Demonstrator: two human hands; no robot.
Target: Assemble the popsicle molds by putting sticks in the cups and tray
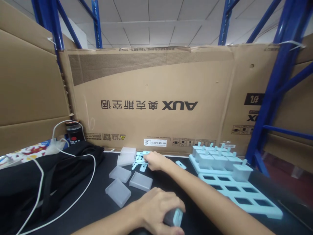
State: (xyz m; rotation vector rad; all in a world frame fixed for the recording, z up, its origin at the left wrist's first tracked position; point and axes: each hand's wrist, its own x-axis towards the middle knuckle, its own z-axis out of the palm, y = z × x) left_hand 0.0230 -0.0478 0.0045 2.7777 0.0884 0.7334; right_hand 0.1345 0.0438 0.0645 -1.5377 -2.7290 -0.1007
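Observation:
My left hand (161, 209) is wrapped round a translucent grey popsicle mould (169, 216), whose light-blue end faces right. Farther off, my right hand (154, 161) has its fingers pinched together at a pile of light-blue popsicle sticks (140, 160). A stick shows at the fingertips, though they partly hide it. Several loose translucent moulds (141, 181) lie left of my hands. One separate light-blue stick (181, 164) rests to the right of my right hand.
On the right stands a light-blue rack (254, 206) with rectangular openings; several moulds with sticks (212, 160) stand upright behind and in it. A black bag (73, 169) and white cable (94, 163) lie left. Cardboard (146, 81) walls off the back, near a dark jar (74, 132).

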